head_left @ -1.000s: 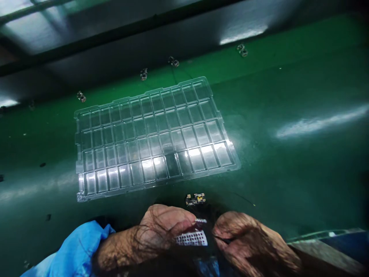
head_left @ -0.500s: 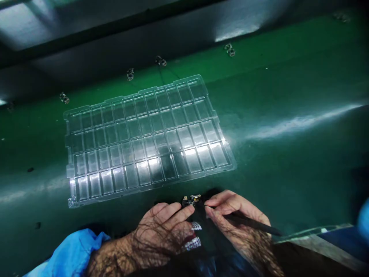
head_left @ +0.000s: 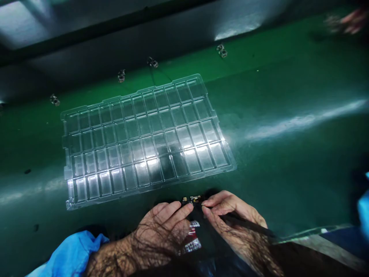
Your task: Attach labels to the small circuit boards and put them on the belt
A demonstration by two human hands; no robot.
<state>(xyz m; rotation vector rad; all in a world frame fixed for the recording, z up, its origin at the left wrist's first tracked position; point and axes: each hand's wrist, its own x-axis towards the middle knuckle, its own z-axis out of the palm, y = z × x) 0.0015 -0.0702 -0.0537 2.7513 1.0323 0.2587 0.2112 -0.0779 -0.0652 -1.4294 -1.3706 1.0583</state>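
My left hand (head_left: 161, 227) is closed at the front edge of the work surface, its fingertips steadying a small circuit board (head_left: 191, 199) with gold and silver metal parts. Just right of it, my right hand (head_left: 235, 213) pinches a slim dark tool (head_left: 250, 224); the tool's shaft slants back under the palm, and its exact kind is unclear. The tool's tip is near the right end of the board, but contact cannot be made out. Below my left fingers lies a silver perforated strip with a red patch (head_left: 193, 244), partly covered by the hand.
A clear plastic tray (head_left: 150, 187) with many rectangular compartments lies beyond my hands on the green surface (head_left: 282, 169). Several small metallic parts (head_left: 221, 50) sit in a row behind it. Another person's hand (head_left: 356, 21) is at the far right, blurred.
The small metallic parts behind the tray have shifted left. Another person's hand has come into view at the top right. My hands have barely moved, my right slightly left.
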